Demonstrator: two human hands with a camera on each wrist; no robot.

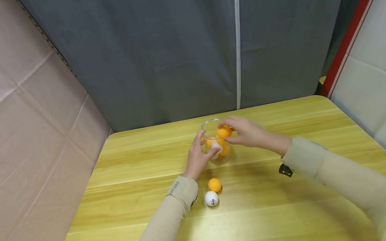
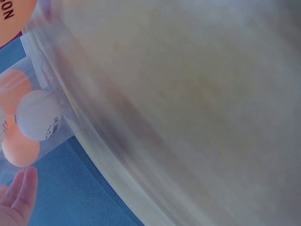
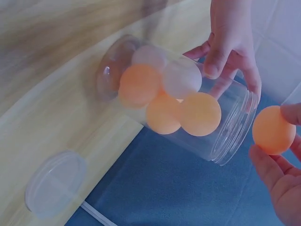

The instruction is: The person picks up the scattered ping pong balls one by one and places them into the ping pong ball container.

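The fingers (image 3: 275,167) of the right hand (image 1: 247,132) are curled round an orange ball (image 3: 273,130), pinching it between fingertips and thumb just at the open mouth of a clear plastic jar (image 3: 235,125); in the head view this ball (image 1: 223,132) sits right over the jar's rim (image 1: 211,121). The left hand (image 1: 198,155) grips the jar from its side, with its fingers (image 3: 217,61) wrapped against the clear wall and the thumb round the other side, so the jar is steadied on the bench (image 1: 259,215). Inside the jar lie several balls packed close and touching: orange ones (image 3: 200,113) toward the mouth and the base, and white ones (image 3: 181,77) among them; the left wrist view shows one white ball with printed marks (image 2: 37,114) pressed against the wall between orange ones, though the rest of that view is blurred. Near the left sleeve, on the bench and apart from the jar, a loose orange ball (image 1: 214,185) and a loose white ball (image 1: 211,198) lie just beside each other. A clear round lid (image 3: 55,182) lies flat on the bench beyond the jar's base, well away from both hands. A small black clip (image 1: 285,170) shows by the right sleeve's cuff. Grey curtain (image 1: 171,48) hangs behind the bench.
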